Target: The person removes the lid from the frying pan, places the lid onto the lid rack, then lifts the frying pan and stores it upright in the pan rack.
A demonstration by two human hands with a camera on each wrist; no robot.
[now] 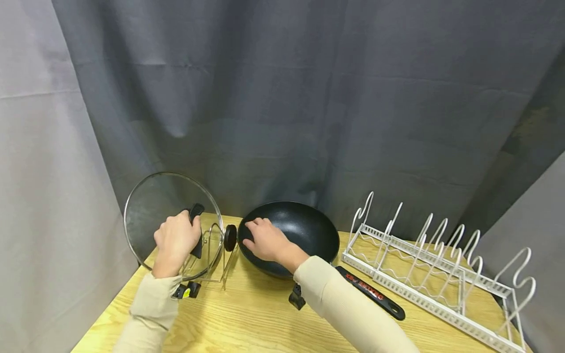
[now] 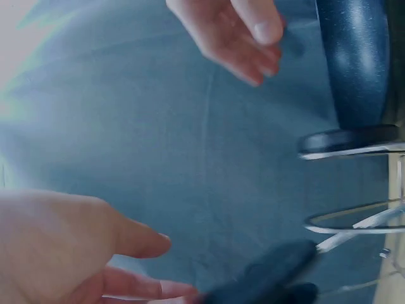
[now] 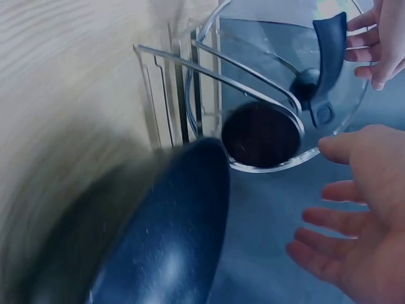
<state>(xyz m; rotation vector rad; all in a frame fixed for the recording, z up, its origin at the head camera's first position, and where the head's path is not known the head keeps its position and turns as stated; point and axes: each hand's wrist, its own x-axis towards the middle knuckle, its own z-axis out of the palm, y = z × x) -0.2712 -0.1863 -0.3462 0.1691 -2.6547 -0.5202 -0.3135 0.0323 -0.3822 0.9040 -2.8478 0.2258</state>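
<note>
A large glass lid (image 1: 152,211) with a metal rim stands upright in a small wire stand (image 1: 215,280) at the left. My left hand (image 1: 176,240) is at the lid's black handle (image 3: 330,54), its fingers extended, fingertips close to or touching it; exact contact is unclear. To the right, a black wok (image 1: 304,228) lies on the table, its long black handle (image 1: 371,292) pointing toward the front right. My right hand (image 1: 268,240) hovers over the wok's left side, fingers loosely extended and holding nothing, as the right wrist view shows.
Beside the lid, a round black disc (image 1: 230,238) sits at the wire stand. A white rack (image 1: 410,284) with several wavy upright dividers occupies the right of the wooden table (image 1: 247,318). A grey curtain (image 1: 309,122) hangs behind.
</note>
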